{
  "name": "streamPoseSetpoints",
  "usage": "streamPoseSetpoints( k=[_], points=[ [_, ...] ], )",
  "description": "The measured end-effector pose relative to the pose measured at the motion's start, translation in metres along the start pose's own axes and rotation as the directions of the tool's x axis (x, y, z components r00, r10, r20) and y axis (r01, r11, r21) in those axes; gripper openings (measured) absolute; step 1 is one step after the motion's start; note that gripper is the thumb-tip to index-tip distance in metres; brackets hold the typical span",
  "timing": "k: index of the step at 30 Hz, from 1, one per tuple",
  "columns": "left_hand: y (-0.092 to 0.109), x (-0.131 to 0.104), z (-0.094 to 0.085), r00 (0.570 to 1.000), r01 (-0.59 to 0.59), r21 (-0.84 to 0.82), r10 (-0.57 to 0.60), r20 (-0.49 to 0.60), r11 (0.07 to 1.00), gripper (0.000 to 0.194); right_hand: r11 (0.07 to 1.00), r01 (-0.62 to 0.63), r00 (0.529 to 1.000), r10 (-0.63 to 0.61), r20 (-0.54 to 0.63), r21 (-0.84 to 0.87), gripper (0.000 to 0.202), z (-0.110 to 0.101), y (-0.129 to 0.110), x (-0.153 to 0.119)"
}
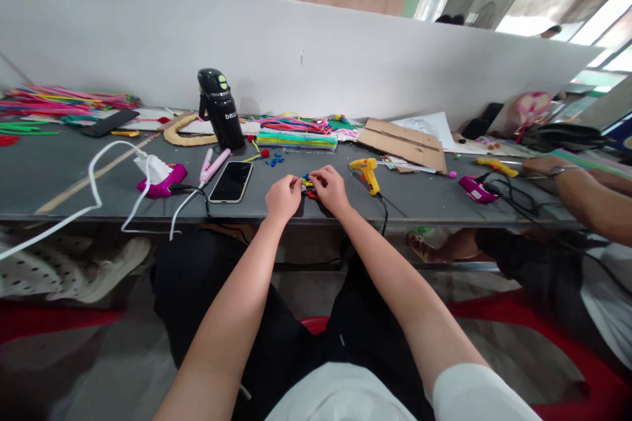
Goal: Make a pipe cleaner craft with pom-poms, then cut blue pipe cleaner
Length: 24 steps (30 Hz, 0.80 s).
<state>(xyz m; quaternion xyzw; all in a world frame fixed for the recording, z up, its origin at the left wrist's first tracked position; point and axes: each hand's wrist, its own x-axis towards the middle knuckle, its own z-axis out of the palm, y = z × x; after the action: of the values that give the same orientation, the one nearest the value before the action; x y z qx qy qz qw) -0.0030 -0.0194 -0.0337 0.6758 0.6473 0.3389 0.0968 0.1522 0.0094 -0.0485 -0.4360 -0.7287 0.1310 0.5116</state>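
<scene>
Two hands (pixel 284 199) (pixel 330 190) grip small coloured pieces (pixel 307 182) near one glue gun (pixel 366 175).

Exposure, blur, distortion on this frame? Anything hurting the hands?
Head view: windows at upper right blown out; head view: wide-angle stretch and smearing toward the edges, as on the co-worker's forearm; head view: left hand and right hand evenly lit, but the small coloured pieces between them too small to make out.
</scene>
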Motion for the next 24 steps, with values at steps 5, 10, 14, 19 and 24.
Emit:
streamPoseSetpoints(
  k=[5, 10, 14, 19, 24],
  points=[
    [-0.0007, 0.0009, 0.0007, 1.0, 0.006, -0.001, -0.006, 0.002, 1.0, 0.031, 1.0, 0.012, 1.0, -0.012, -0.021, -0.022, 0.02, 0.0005, 0.0013, -0.0013],
    [-0.0023, 0.0008, 0.001, 1.0, -0.015, -0.012, 0.015, -0.01, 1.0, 0.029, 0.999, 0.002, 1.0, -0.003, -0.022, -0.032, 0.021, 0.0005, 0.0019, -0.001],
    [-0.0031, 0.0008, 0.0007, 1.0, -0.022, -0.008, 0.022, 0.0, 1.0, 0.028, 1.0, 0.007, 1.0, -0.007, -0.024, -0.029, 0.02, 0.0004, 0.0022, -0.0014],
    [-0.0029, 0.0009, 0.0006, 0.999, -0.041, -0.018, 0.041, 0.007, 0.999, 0.028, 0.999, 0.002, 1.0, -0.004, -0.03, -0.04, 0.02, 0.0006, 0.0021, -0.0019],
    [-0.0025, 0.0005, 0.0004, 0.999, -0.032, -0.025, 0.032, 0.012, 0.999, 0.027, 0.999, -0.006, 0.999, 0.004, -0.046, -0.045, 0.022, 0.0013, 0.0019, -0.0025]
  ],
)
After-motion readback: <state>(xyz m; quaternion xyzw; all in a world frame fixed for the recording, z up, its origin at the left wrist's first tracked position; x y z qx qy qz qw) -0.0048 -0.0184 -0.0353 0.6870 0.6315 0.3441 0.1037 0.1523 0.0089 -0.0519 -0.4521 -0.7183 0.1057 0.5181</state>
